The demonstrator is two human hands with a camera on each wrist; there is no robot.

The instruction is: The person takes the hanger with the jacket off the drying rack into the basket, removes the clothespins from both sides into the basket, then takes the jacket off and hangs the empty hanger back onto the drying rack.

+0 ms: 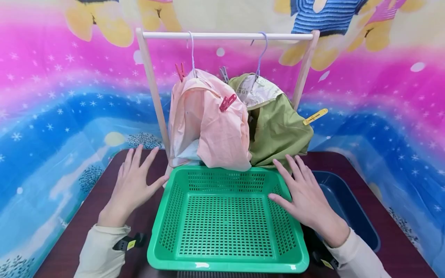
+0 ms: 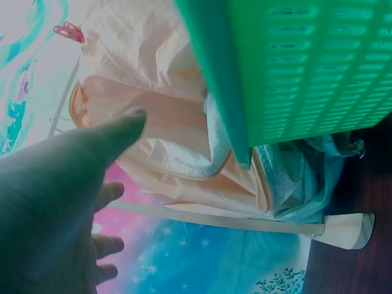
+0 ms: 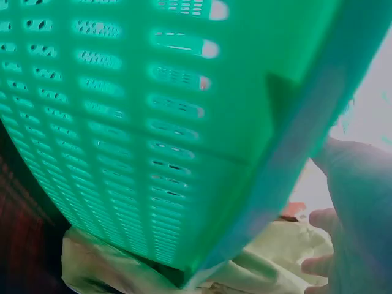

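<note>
A green plastic basket (image 1: 226,264) with slotted walls and floor stands in front of the person, nothing inside it. To its left the left hand (image 1: 133,185) hovers with fingers spread, thumb tip close to the basket's rim. The right hand (image 1: 306,193) is spread too, over the basket's right edge, its thumb above the inside. Behind the basket a pink jacket (image 1: 222,135) hangs from a hanger, with red clothespins (image 1: 228,102) on it. Beside it hangs an olive green jacket (image 1: 283,131) with a pale printed lining and a yellow clothespin (image 1: 315,116).
Both hangers hook over the bar of a wooden rack (image 1: 226,36). A dark blue tray (image 1: 368,227) lies on the brown table (image 1: 399,239) at the right, partly under the right arm. A grey clothespin (image 1: 224,74) sits between the jackets. A patterned cloth backdrop surrounds the table.
</note>
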